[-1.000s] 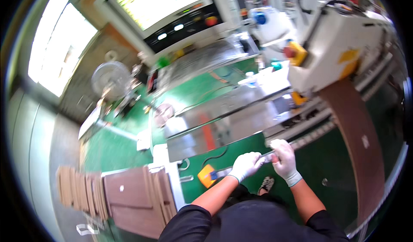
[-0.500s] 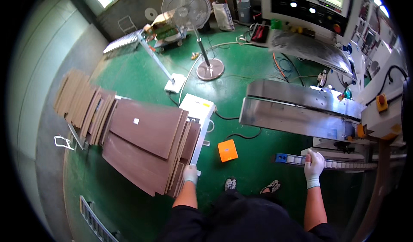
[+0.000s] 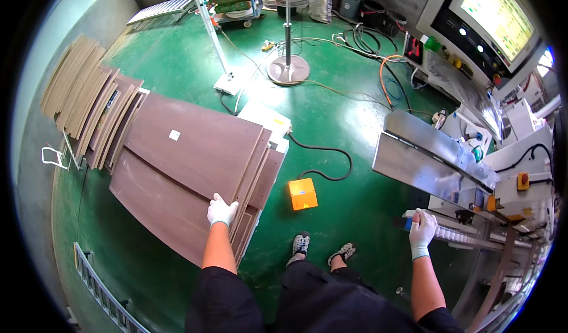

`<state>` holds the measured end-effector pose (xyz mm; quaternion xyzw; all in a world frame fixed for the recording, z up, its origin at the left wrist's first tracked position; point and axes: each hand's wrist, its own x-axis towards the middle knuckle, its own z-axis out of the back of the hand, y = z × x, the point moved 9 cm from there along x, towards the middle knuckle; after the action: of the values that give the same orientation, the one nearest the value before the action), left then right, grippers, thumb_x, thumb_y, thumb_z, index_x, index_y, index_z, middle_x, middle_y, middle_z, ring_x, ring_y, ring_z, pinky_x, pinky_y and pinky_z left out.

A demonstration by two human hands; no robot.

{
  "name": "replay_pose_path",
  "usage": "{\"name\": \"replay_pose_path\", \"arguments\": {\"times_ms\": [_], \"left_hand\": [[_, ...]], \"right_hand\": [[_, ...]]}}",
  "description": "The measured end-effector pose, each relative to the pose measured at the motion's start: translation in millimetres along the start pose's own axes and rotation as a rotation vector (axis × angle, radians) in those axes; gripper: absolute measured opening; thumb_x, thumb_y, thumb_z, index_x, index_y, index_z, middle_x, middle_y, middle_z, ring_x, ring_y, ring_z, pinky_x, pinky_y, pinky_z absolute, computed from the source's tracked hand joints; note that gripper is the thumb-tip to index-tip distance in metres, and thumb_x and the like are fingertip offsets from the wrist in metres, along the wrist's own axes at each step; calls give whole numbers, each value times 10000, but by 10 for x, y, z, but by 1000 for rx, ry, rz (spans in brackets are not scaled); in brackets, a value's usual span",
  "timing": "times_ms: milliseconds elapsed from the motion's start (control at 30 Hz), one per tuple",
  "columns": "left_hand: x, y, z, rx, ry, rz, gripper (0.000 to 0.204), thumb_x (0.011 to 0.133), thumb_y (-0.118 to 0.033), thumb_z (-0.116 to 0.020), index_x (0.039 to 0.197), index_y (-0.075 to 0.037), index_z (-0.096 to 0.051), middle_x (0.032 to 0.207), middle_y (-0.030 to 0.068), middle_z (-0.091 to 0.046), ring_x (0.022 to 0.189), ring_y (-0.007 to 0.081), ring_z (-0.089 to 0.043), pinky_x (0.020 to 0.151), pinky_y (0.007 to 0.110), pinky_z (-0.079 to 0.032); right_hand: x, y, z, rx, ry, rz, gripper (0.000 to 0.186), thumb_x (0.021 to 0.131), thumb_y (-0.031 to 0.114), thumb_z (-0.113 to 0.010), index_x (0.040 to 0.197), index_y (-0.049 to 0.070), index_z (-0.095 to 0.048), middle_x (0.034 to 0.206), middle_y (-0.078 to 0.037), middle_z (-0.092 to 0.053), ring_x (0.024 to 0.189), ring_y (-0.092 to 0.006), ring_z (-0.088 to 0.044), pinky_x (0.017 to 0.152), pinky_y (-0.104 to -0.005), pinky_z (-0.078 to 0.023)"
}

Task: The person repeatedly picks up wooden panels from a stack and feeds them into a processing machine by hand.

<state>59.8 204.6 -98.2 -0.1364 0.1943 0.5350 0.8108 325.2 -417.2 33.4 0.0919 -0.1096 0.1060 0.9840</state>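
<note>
My left hand (image 3: 222, 209), in a white glove, is over a stack of brown boards (image 3: 189, 120) near a board edge, its fingers partly spread. Several flat boards lie in the stack with their edges offset, and a small white label (image 3: 174, 134) sits on the top one. My right hand (image 3: 422, 229), also gloved, is beside a rail with white rollers (image 3: 455, 236), its fingers curled in. Whether it touches the rail or has anything in it cannot be seen.
An orange box-shaped unit (image 3: 303, 194) with a black cable lies on the green floor ahead of my feet. A metal machine bed (image 3: 426, 161) stands at right below a screen (image 3: 497, 16). A pedestal fan (image 3: 288, 66), a ladder (image 3: 106, 288) and more upright boards (image 3: 80, 90) surround me.
My left hand has moved off the right edge of the board stack to over the boards. My right hand is now closer to the rail's near end. The view has shifted and turned.
</note>
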Motion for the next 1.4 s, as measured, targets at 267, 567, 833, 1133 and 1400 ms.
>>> {"name": "replay_pose_path", "arguments": {"times_ms": [267,567,833,1133,1400], "left_hand": [[76,129,-66,60,-29,-61,758,806,-472,-696,1344,-41,-383,1160,212,-614,1029,348,-646,851,441,-546],[85,719,-69,-28,104,-45,690,804,-475,-688,1329,-111,-428,1183,176,-620,1055,358,-632,873,465,-521],[77,699,-57,-148,-116,1,729,764,-499,-716,1296,-75,-454,1196,228,-595,1088,367,-611,901,465,-513],[-168,-73,-382,-435,-55,-96,656,845,-471,-592,1330,-76,-394,1069,269,-659,989,419,-643,865,500,-507],[-923,-167,-1128,-488,-12,-169,454,927,-461,-476,1200,-99,-460,970,259,-670,905,445,-644,803,534,-495]], "right_hand": [[19,101,-50,-113,39,16,296,918,337,-573,1045,90,-677,976,-110,-668,993,-310,-581,1020,-457,-378],[41,87,-60,-105,29,47,262,913,298,-585,1032,83,-675,975,-98,-668,975,-314,-586,928,-434,-414],[37,151,-35,-108,18,58,256,921,281,-570,1039,78,-672,969,-96,-674,970,-310,-586,919,-431,-416],[61,128,-101,-110,24,68,271,936,307,-552,1017,76,-668,984,-120,-677,965,-323,-604,873,-426,-448],[4,35,-100,-73,-53,56,207,865,233,-623,999,77,-646,935,-110,-644,935,-333,-560,873,-446,-418]]}}
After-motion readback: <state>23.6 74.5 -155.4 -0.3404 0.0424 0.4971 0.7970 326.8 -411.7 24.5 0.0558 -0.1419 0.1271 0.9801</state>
